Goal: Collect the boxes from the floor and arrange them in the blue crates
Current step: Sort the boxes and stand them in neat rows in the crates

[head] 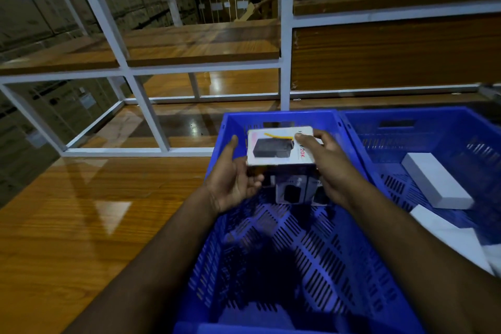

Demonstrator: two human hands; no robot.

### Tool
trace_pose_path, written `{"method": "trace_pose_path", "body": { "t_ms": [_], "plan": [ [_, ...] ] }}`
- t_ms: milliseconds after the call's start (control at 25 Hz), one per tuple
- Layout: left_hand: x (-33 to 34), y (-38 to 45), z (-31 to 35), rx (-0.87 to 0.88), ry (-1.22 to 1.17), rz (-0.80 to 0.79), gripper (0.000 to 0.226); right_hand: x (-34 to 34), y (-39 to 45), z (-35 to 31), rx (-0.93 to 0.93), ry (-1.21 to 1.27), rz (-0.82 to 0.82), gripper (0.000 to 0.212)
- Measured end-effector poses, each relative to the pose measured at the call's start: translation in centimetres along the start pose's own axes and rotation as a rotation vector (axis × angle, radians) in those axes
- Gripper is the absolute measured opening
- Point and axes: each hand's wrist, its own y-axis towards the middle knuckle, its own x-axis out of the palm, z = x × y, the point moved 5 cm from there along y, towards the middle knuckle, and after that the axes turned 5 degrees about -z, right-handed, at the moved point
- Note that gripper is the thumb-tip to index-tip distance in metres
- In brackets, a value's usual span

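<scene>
Both my hands hold a stack of boxes over the near blue crate (271, 252). The top box (279, 148) is white, with a picture of a black device and a yellow strap. Smaller boxes (291, 188) with dark pictures sit under it. My left hand (234, 182) cups the stack's left side and lower corner. My right hand (328, 165) grips the right side, thumb on the top box. A second blue crate (433, 127) stands to the right, with a plain white box (436, 180) lying inside it.
The crates rest on a glossy wooden floor (81, 219). A white metal rack frame (151, 116) with wooden shelves stands just beyond them. Stacked cartons fill the far left background. Something white (455, 238) lies at the right crate's near edge.
</scene>
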Motion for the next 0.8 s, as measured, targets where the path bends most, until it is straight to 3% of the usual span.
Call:
{"method": "trace_pose_path", "body": {
  "t_ms": [200, 360, 480, 600, 680, 800],
  "plan": [
    [-0.1, 0.2, 1.3, 0.224, -0.134, 0.09, 0.037, 0.5, -0.1, 1.6, 0.209, 0.023, -0.119, 0.027],
    [-0.2, 0.0, 1.5, 0.263, -0.085, 0.11, 0.041, 0.7, -0.1, 2.0, 0.238, 0.041, -0.154, 0.029],
    [-0.6, 0.0, 1.5, 0.252, 0.032, 0.17, 0.058, 0.4, 0.3, 1.6, 0.126, 0.0, -0.108, 0.022],
    [-0.9, 0.0, 1.1, 0.181, 0.033, 0.176, 0.08, 0.0, 0.3, 0.1, -0.084, -0.065, -0.121, 0.05],
    [-0.4, -0.2, 0.7, 0.117, 0.012, 0.113, 0.073, 0.2, 0.1, -0.6, -0.193, -0.122, -0.183, 0.065],
    [0.3, -0.3, 0.4, 0.077, 0.047, 0.042, 0.052, 0.6, 0.0, -1.0, -0.272, -0.108, -0.198, 0.064]
  ]
}}
